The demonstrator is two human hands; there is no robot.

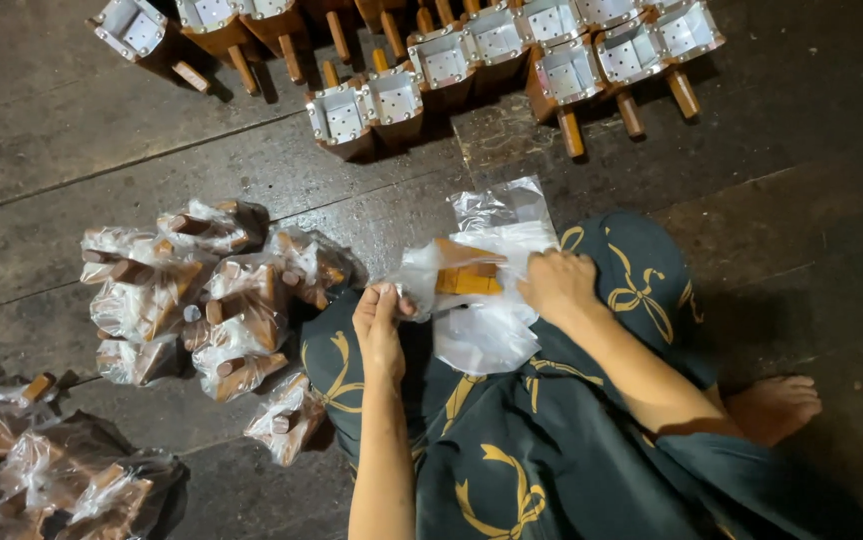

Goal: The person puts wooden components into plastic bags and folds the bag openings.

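Head view, looking straight down: the left hand has its grip pinched tight on the edge of a clear plastic bag, and the right hand is closed over the bag's other side, fingers curled into the film. Between the two grips sits a brown wooden piece, inside the bag, resting over the lap on dark cloth with a yellow pattern. Just beyond the right grip lies a loose stack of empty bags on the wooden floor. Out past the left grip, a heap of already bagged wooden pieces crowds the floor, one stray packet close under the left forearm. More bagged pieces pile up further off on that side. Well ahead of both grips runs a row of wooden legs with white metal brackets. A bare foot shows behind the right arm.
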